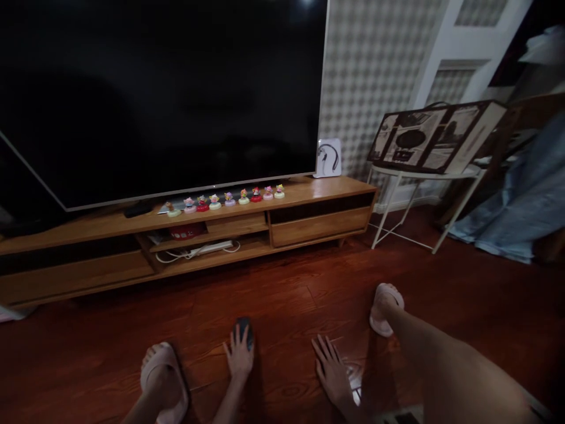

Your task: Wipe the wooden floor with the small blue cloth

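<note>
The left grip [239, 357] has its fingers apart over a dark, rounded object [249, 333], just beneath them on the floor [282, 300]. The right grip [332, 372], fingers also apart, lies palm-down beside it.

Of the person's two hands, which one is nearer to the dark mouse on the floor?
Left. The left hand has its fingers over the dark mouse; the right hand is apart from it, farther to the right.

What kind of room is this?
Probably a living room in a home: a large TV stands on a low wooden cabinet, small figurines line the cabinet's front edge, and the person wears slippers on the wood-look floor.
</note>
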A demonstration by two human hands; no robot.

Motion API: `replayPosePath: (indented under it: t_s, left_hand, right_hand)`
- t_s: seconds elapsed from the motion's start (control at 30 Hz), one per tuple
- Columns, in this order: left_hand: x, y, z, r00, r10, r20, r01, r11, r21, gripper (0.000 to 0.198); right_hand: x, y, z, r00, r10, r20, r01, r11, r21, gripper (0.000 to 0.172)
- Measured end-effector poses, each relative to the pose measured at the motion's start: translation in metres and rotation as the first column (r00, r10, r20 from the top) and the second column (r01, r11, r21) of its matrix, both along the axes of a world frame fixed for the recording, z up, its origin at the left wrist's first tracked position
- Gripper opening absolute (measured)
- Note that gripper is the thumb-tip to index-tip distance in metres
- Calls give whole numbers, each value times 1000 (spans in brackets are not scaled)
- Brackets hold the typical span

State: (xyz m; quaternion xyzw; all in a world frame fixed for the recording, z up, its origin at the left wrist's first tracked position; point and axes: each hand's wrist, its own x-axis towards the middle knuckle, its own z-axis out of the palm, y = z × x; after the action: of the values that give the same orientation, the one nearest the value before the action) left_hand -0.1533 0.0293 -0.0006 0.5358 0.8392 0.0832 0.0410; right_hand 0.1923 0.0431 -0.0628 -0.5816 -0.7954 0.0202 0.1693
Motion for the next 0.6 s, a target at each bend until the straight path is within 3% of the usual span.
replayPosePath:
  t_s: [0.17, 0.23, 0.27, 0.33, 0.43, 0.5, 0.53, 0.6]
  left_hand:
    - [-171, -44, 37, 974, 215, -67, -214, 977, 15, 66]
    - [-200, -58, 46, 947, 308, -92, -308, 951, 15, 62]
    - [-194, -61, 46, 951, 296, -86, -297, 955, 11, 62]
    - [-138, -60, 35, 993, 113, -17, -113, 994, -8, 68]
    - [13, -44, 0, 980, -180, 82, 174, 982, 77, 76]
    - [103, -30, -23, 954, -280, 109, 272, 959, 84, 74]
    - [133, -24, -31, 945, -301, 124, 291, 952, 93, 74]
    - [160, -13, -38, 923, -347, 169, 335, 937, 97, 73]
  right_hand:
    - [-1, 1, 0, 1000, 1, 2, -1, 1000, 0, 62]
    - [-1, 0, 2, 1000, 5, 2, -5, 1000, 12, 62]
    - [-2, 0, 3, 1000, 5, 1, -5, 1000, 19, 62]
    - [-3, 0, 5, 1000, -1, -1, 1, 1000, 27, 62]
    - [-5, 0, 8, 1000, -6, 0, 6, 1000, 17, 63]
    - [-6, 0, 9, 1000, -7, 1, 7, 1000, 12, 63]
    - [-6, -1, 10, 1000, -6, 3, 6, 1000, 10, 63]
    - [-6, -1, 11, 1000, -6, 10, 6, 1000, 6, 64]
